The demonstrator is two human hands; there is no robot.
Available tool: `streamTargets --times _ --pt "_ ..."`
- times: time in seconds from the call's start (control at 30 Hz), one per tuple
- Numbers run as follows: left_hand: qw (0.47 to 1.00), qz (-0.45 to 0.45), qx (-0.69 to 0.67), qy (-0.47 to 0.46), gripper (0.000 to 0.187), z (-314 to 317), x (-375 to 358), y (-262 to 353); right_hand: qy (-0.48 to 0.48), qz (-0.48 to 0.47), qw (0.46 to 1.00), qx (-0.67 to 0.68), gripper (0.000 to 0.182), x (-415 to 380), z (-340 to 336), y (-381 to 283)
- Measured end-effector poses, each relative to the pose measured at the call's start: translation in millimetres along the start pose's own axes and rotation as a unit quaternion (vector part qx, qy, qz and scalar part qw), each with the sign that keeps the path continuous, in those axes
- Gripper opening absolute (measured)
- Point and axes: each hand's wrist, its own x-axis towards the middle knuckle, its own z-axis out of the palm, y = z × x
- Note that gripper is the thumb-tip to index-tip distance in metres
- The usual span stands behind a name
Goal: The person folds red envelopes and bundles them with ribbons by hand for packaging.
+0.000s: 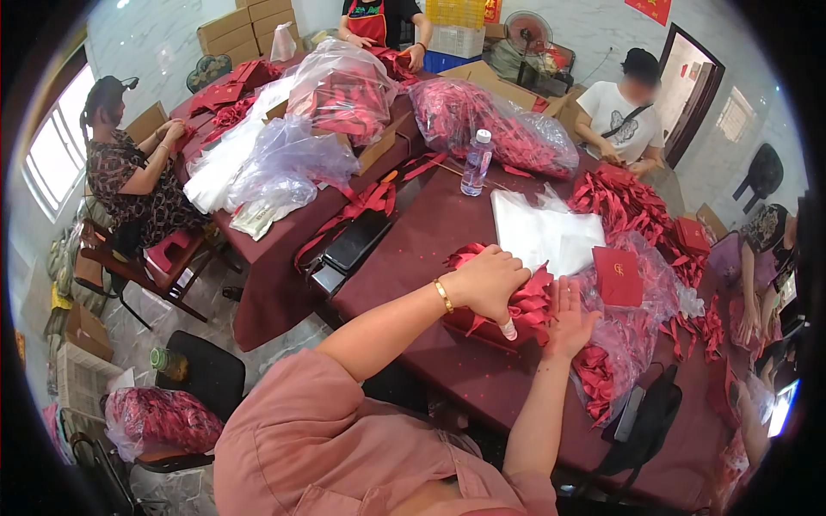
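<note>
My left hand [489, 288], with a gold bracelet at its wrist, is closed over a bundle of red ribbons [532, 303]. Its thumb, with something pale around the tip, points down along the near side. Palm up and fingers stretched out, my right hand [568, 325] lies against the right side of the same bundle. Under my left hand a flat red piece [486, 337] shows partly; its kind is hidden. Just beyond both hands lies a stack of white plastic bags [546, 232]. A red envelope-like card [617, 277] rests on a clear bag of red ribbons [595, 370] to the right.
A water bottle [476, 165] stands upright on the dark red tablecloth [396, 297]. Large bags of ribbons [495, 125] and a ribbon heap [619, 202] lie farther back. A black bag [645, 421] sits at the near right. Several other people work around the tables.
</note>
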Motion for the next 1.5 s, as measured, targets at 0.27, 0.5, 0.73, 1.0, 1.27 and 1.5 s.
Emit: streamTargets --times 0.27,0.5,0.73,1.0,1.27,1.5 --pt "1.000 -0.009 0.004 -0.014 0.087 -0.2 -0.5 0.9 0.166 -0.084 0.971 -0.152 0.083 1.0 3.2 6.5" --pt "1.000 0.000 -0.002 -0.001 0.077 -0.1 -0.6 1.1 0.214 -0.088 0.956 -0.179 0.084 2.8 12.4 13.9" --pt "0.999 0.001 0.005 -0.033 0.079 -1.8 -0.5 1.8 0.222 -0.059 0.952 -0.201 0.084 3.8 24.2 24.7" --pt "0.988 0.002 0.059 -0.140 0.077 -3.1 9.5 3.5 0.211 -0.031 0.908 -0.360 0.080 2.7 26.4 31.6" --pt "0.989 -0.114 -0.095 -0.015 0.082 -49.2 -16.2 -10.0 0.189 -0.099 0.901 -0.378 0.055 -2.0 32.6 18.0" --pt "0.690 -0.144 -0.614 0.355 0.022 -62.3 -64.9 -44.7 0.102 -0.185 0.859 -0.466 0.050 -10.8 81.2 10.8"
